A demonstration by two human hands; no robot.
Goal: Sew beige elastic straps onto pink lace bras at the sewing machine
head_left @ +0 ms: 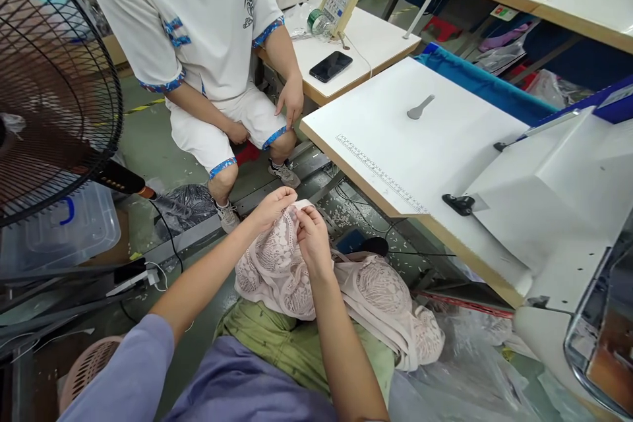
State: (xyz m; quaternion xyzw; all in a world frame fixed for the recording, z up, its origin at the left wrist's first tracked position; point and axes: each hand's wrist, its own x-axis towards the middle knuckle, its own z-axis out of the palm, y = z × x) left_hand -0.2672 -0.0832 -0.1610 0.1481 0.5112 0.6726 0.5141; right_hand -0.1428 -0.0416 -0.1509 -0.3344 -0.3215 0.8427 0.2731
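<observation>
A pale pink lace bra (279, 257) hangs from both my hands above my lap. My left hand (273, 206) pinches its top edge on the left. Close beside it, my right hand (312, 232) grips the same edge with thumb and fingers together. More pale pink lace bras (380, 287) lie across my right thigh, heaped toward the right. Green cloth (267, 336) covers my lap beneath the lace.
A white worktable (386, 119) with a printed ruler stands at right, a grey spoon-shaped piece (420, 107) on it. A machine (554, 191) sits at its right end. A fan (54, 79) stands left. Another person (198, 33) sits ahead, near a phone (331, 66).
</observation>
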